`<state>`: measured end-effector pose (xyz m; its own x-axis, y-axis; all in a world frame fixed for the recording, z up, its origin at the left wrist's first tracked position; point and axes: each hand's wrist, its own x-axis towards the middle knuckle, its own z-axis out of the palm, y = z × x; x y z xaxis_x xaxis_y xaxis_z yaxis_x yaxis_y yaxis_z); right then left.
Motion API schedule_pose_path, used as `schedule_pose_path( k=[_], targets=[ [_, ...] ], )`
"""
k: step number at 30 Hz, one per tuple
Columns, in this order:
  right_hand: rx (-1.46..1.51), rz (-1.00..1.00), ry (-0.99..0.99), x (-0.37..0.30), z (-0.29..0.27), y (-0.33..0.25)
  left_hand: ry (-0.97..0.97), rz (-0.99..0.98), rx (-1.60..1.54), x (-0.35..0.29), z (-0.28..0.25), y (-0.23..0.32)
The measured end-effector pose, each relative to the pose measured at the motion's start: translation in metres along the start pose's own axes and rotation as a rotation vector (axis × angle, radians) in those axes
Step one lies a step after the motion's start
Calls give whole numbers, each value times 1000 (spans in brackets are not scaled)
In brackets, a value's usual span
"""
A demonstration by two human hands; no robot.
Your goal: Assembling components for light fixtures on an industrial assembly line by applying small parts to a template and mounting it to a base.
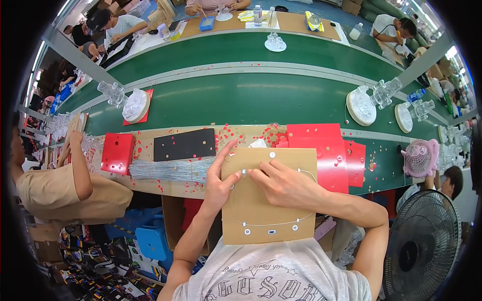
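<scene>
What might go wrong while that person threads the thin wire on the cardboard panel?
1. The wire sits loosely in its small white clips, so a tug from the right hand might pull it out.
2. The left hand grips only the panel edge; the panel could shift.
3. The wire bundle lies right beside that hand and might get knocked or tangled.

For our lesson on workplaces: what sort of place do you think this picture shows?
Probably a factory assembly line: long green conveyor belts, clear plastic ornaments on round white bases, and a person's hands working thin wire on a brown cardboard panel.
</scene>
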<state>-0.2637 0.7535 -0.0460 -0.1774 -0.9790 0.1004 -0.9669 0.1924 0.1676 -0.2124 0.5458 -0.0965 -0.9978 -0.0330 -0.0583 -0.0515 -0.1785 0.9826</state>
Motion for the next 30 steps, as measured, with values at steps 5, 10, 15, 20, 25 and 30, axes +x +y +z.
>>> schedule_pose_path(
  k=[5, 10, 15, 20, 25, 30],
  targets=[
    [-14, -7, -3, 1, -4, -5, 0, -10, -10, 0, -1, -2],
    [-33, 25, 15, 5, -3, -10, 7, -8, -2, 0, -1, 0],
    [-46, 35, 47, 4, 4, -10, 9, 9, 17, 0, -2, -1],
    [-84, 77, 64, 3, 3, -17, -4, -9, 15, -1, -1, 1],
    [-85, 48, 52, 7, 3, -13, -12, -25, -17, -1, -2, 1],
    [19, 35, 138, 5, 16, -5, -20, -12, 2, -1, -4, 0]
  ],
)
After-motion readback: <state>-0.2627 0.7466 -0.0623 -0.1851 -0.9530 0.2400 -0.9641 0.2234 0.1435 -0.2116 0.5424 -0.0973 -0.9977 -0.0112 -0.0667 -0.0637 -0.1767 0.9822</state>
